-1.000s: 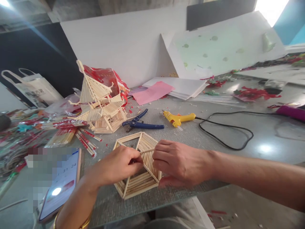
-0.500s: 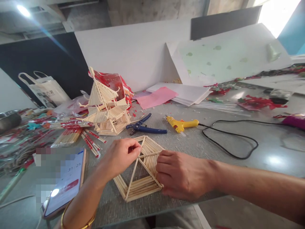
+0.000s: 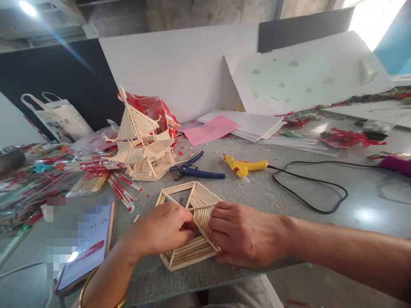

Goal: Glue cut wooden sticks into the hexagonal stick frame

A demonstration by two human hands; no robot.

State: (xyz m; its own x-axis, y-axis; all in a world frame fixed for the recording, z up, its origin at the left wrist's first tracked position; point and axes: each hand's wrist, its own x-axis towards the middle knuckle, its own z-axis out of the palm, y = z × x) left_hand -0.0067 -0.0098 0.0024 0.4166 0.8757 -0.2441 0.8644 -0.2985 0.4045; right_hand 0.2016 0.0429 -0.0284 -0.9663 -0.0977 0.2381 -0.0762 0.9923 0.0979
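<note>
A flat hexagonal frame of pale wooden sticks (image 3: pixel 189 252) lies near the front edge of the grey table (image 3: pixel 257 192). My left hand (image 3: pixel 162 229) rests on its middle with the fingers curled and pinched at the centre; what they pinch is hidden. My right hand (image 3: pixel 242 233) lies on the frame's right side, fingers bent and pressed onto the sticks.
A stick-built pagoda model (image 3: pixel 141 141) stands behind the frame, beside bundles of red-wrapped sticks (image 3: pixel 105 182). Blue pliers (image 3: pixel 194 171) and a yellow glue gun (image 3: pixel 244 166) with a black cord (image 3: pixel 311 188) lie beyond. A phone (image 3: pixel 88 244) sits at the front left. Paper sheets (image 3: pixel 231 124) lie at the back.
My left hand has dropped from the frame's upper spoke back to its centre and closed there. My right hand has stayed on the right side. The view shifted slightly.
</note>
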